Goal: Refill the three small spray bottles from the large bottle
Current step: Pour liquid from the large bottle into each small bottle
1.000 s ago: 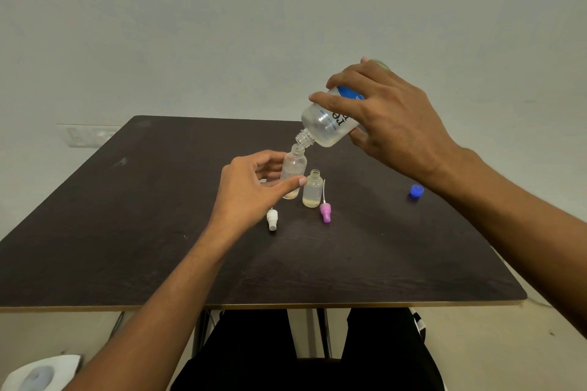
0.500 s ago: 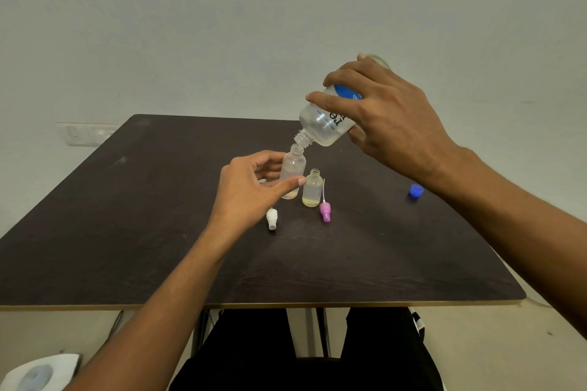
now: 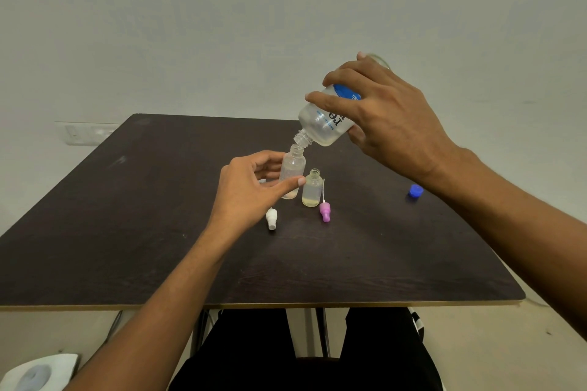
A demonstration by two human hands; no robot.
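My right hand (image 3: 390, 117) grips the large clear bottle (image 3: 320, 125) with a blue label, tilted neck-down so its open mouth sits just above the mouth of a small clear bottle (image 3: 293, 168). My left hand (image 3: 251, 190) holds that small bottle upright on the dark table (image 3: 127, 232). A second small bottle (image 3: 312, 189) with a little yellowish liquid stands uncapped right beside it. A white spray top (image 3: 272, 218) and a pink spray top (image 3: 325, 210) lie on the table in front. A third small bottle is hidden or out of sight.
A blue cap (image 3: 415, 191) lies on the table at the right. A white object (image 3: 35, 373) sits on the floor at the lower left. My dark-clothed legs show below the table's front edge. A wall socket (image 3: 84, 133) is behind the table's left side.
The large bottle has tipped slightly and stays with its mouth over the small bottle; both hands have barely moved.
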